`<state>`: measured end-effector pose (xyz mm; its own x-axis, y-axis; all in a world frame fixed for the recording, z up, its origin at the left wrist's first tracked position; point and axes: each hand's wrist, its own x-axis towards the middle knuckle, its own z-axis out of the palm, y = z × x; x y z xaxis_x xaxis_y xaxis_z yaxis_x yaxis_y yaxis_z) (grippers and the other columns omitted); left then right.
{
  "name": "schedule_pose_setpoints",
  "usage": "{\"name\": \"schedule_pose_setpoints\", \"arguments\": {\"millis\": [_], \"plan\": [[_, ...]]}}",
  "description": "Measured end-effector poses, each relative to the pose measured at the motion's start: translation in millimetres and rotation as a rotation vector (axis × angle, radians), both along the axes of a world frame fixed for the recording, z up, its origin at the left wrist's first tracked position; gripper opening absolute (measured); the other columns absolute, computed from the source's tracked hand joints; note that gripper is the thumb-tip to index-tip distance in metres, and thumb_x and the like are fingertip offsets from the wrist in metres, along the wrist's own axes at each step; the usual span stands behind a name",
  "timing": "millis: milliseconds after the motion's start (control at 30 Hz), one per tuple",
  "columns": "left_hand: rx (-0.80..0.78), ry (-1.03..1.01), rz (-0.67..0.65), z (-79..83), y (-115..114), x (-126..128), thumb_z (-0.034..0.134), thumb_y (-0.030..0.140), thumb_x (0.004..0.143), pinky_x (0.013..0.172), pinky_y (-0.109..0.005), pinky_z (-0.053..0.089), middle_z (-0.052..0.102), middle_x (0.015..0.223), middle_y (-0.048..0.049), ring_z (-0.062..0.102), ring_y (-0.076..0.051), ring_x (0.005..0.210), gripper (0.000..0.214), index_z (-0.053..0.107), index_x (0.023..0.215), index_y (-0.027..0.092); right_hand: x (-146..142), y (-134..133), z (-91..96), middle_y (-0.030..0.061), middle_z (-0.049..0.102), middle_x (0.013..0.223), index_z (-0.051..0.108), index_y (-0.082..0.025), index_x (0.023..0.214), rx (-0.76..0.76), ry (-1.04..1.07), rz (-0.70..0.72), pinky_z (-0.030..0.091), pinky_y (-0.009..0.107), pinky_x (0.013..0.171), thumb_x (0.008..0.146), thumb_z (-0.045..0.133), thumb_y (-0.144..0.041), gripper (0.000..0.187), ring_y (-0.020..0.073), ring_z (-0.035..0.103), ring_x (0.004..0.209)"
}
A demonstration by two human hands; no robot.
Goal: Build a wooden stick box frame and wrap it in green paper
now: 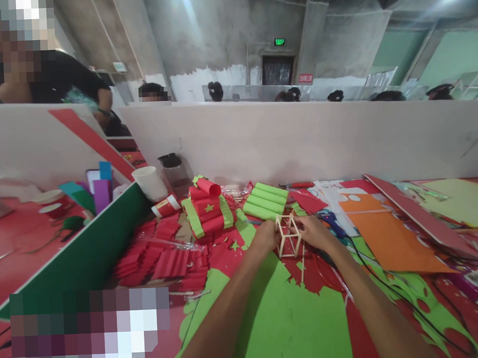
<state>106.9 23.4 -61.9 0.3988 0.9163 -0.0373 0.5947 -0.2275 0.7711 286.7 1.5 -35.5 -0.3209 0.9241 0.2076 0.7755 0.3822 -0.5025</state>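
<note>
A small box-shaped frame of pale wooden sticks (pixel 282 247) stands upright in the middle of the table. At its left side is my left hand (pixel 267 235), closed, its fingertips partly hidden behind the sticks. My right hand (pixel 310 231) grips the frame from the other side, fingers bent around its upper right edge. A loose stick (pixel 303 263) lies just below my right hand. Beneath and in front spreads a large sheet of green paper (pixel 288 309), with torn red paper along its upper edge. Behind the frame sit several rolled green paper tubes (pixel 266 200) side by side.
Left of my hands are a red-and-green paper model (pixel 209 212) and stacks of folded red paper (pixel 169 261). A green divider (pixel 76 249) and a white partition (pixel 300 139) bound the workspace. Orange sheets (pixel 384 236) and a black cable (pixel 382 281) lie right. People are beyond the partition.
</note>
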Motion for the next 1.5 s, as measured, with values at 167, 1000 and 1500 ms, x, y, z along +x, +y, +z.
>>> {"name": "schedule_pose_setpoints", "arguments": {"millis": [167, 1000, 1500], "plan": [[0.06, 0.06, -0.015, -2.3, 1, 2, 0.063, 0.025, 0.075, 0.067, -0.031, 0.049, 0.071, 0.077, -0.0132, 0.065, -0.023, 0.075, 0.016, 0.071, 0.08, 0.013, 1, 0, -1.1, 0.0087, 0.073, 0.089, 0.071, -0.02, 0.098, 0.024, -0.016, -0.028, 0.045, 0.026, 0.067, 0.08, 0.059, -0.024, 0.023, 0.0223, 0.067, 0.079], [0.102, 0.12, -0.035, 4.5, 3, 2, 0.064, 0.018, 0.069, 0.064, -0.028, 0.048, 0.071, 0.075, -0.0107, 0.066, -0.023, 0.074, 0.017, 0.073, 0.082, 0.014, 1, -1, 2.2, 0.0075, 0.073, 0.096, 0.071, -0.022, 0.102, 0.045, -0.001, -0.013, 0.048, 0.028, 0.075, 0.076, 0.061, -0.019, 0.027, 0.0233, 0.067, 0.086], [0.057, 0.077, -0.136, 23.4, 8, -12, 0.067, 0.035, 0.067, 0.058, -0.023, 0.044, 0.066, 0.066, -0.0038, 0.059, -0.017, 0.066, 0.023, 0.071, 0.075, 0.014, -5, -7, 10.4, 0.0055, 0.073, 0.089, 0.071, -0.02, 0.095, 0.081, 0.1, 0.003, 0.048, 0.03, 0.078, 0.079, 0.058, -0.021, 0.02, 0.0212, 0.065, 0.081]]}}
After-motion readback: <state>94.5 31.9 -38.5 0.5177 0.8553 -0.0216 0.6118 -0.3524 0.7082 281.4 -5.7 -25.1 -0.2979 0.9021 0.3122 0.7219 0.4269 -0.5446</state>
